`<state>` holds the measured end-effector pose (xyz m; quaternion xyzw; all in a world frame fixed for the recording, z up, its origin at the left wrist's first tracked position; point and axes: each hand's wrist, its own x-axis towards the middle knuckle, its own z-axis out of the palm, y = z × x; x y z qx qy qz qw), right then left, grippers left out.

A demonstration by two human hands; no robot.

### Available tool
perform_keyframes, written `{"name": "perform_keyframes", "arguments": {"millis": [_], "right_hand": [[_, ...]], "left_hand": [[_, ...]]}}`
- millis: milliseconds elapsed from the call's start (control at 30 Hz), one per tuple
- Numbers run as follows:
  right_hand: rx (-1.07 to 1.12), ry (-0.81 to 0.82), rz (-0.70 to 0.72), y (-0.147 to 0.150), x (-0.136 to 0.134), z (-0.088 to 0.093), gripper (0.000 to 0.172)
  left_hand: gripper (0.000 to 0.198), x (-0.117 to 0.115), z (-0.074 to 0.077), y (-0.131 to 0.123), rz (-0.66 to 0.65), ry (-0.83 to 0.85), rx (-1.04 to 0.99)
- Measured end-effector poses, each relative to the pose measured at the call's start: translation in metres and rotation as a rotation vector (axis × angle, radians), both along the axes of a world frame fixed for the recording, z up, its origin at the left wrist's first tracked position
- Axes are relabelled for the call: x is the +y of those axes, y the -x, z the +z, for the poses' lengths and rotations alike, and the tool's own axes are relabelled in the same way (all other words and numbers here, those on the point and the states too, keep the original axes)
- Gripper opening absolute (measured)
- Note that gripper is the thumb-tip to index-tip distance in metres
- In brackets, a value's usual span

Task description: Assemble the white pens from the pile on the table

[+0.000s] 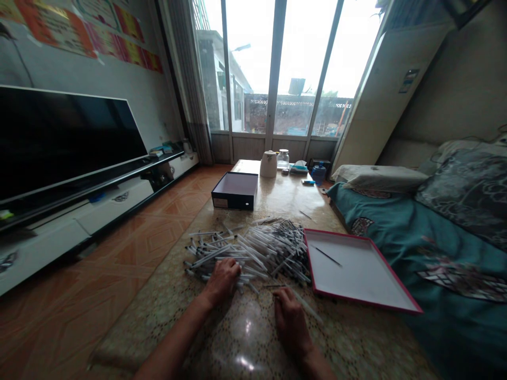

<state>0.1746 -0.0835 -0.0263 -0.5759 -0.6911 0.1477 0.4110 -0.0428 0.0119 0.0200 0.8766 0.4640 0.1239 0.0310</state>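
A heap of slim white pen barrels (253,245), many with dark tips, lies on the table, with thin dark pen refills (291,232) among them at its far right. My left hand (224,277) is at the heap's near left edge, fingers curled down; what they pinch is hidden. Closer to me, my right hand (291,316) is closed, and a blurred translucent pen barrel (311,307) sticks out from it to the right. One dark refill (274,285) shows just beyond its fingertips. Another refill (328,256) lies in the shallow red-rimmed box lid (356,269).
A dark open box (233,200) stands beyond the heap on the left. Farther back are a cream kettle (268,164), a glass jar (282,158) and a tissue pack (299,167). A sofa (380,227) borders the right side; a TV cabinet (114,203) is at left.
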Motion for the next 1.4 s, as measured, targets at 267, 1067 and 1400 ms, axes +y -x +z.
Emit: {"name": "perform_keyframes", "arguments": {"millis": [267, 1067, 1400], "right_hand": [[0.076, 0.026, -0.027, -0.020, 0.019, 0.005, 0.017], [-0.248, 0.231, 0.432, -0.013, 0.008, 0.020, 0.011], [-0.250, 0.116, 0.033, -0.102, 0.040, 0.046, 0.027]], "left_hand": [[0.023, -0.017, -0.010, -0.005, -0.036, -0.142, -0.181], [0.011, -0.063, -0.028, -0.047, -0.338, -0.107, 0.091], [0.020, -0.038, 0.007, 0.014, -0.067, 0.107, -0.314]]}}
